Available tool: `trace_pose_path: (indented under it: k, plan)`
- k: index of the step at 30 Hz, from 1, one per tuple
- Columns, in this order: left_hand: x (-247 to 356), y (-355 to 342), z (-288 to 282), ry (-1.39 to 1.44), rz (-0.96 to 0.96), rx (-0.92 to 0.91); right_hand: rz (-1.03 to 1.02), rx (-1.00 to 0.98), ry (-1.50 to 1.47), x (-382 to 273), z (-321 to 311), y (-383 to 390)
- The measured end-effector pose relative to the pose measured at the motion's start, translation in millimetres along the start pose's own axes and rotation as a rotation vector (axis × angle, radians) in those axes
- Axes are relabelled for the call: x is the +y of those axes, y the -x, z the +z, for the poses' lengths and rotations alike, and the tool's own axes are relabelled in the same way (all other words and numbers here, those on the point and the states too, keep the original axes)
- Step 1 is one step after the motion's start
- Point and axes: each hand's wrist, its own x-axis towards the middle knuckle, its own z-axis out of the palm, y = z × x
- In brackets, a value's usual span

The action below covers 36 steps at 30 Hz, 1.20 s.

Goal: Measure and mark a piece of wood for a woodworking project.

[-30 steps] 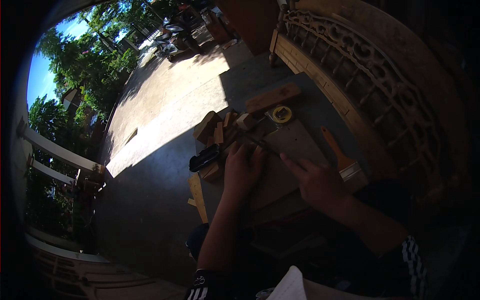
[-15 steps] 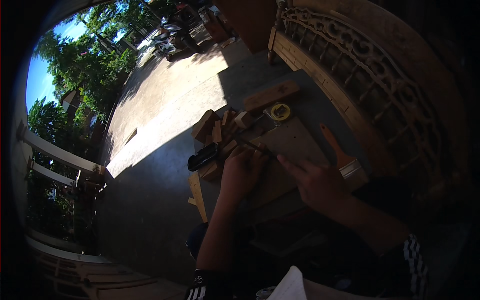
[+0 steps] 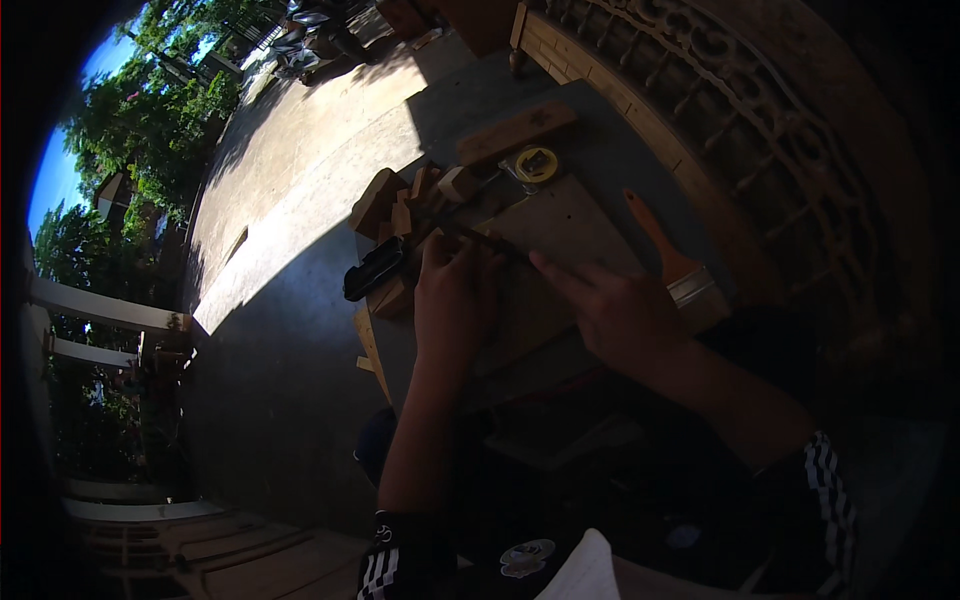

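Note:
Over a low work table [image 3: 620, 130], my left hand [image 3: 455, 285] has its fingers curled in around a slim dark strip [image 3: 475, 236], which points toward my right hand [image 3: 625, 310]. That right hand has its index finger stretched along toward the strip's near end. Its other fingers are folded underneath, and deep shade hides what they hold, if anything. Beneath both hands lies a flat board [image 3: 575, 225]. Wood blocks [image 3: 378, 203] are heaped just beyond my left hand, with a black tool [image 3: 375, 268] beside them. To the right of my right hand rests a wide paintbrush [image 3: 662, 245] with an orange handle.
A thick plank [image 3: 518, 133] and a yellow-cored roll of tape [image 3: 535, 164] lie at the table's far side. A carved wooden bench [image 3: 640, 135] runs along the right. Pale wood strips [image 3: 370, 350] jut from the left edge. Farther off, a motorbike [image 3: 312, 40] stands on concrete.
The whole view has shifted, so the table and hands appear slightly higher and farther left. Both hands keep nearly the same pose around the strip.

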Motion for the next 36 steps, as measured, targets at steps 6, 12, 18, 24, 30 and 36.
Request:
trace_pose_path:
  k: [6, 12, 18, 24, 30, 36]
  plan:
    - [9.6, -4.6, -10.6, 0.108, -0.014, 0.083, -0.002, 0.044, -0.055, -4.6, -11.6, -1.5]
    - [1.8, -2.3, -7.0, 0.035, -0.012, 0.024, 0.038, 0.038, -0.097, -2.1, -5.0, 3.8]
    - [9.6, -6.4, -12.8, 0.068, -0.144, -0.007, 0.060, 0.011, -0.041, -7.7, -2.3, 5.3]
    - [1.7, -7.8, -6.6, 0.057, -0.156, -0.004, 0.064, -0.037, 0.024, -14.2, -1.9, 3.9]
    - [-7.4, -10.9, -3.3, 0.099, -0.100, 0.013, 0.079, -0.062, 0.056, -21.3, -6.3, 0.7]
    - [-13.5, -8.3, 1.5, 0.147, -0.135, -0.005, 0.100, -0.068, -0.044, -12.8, -9.8, -4.2]
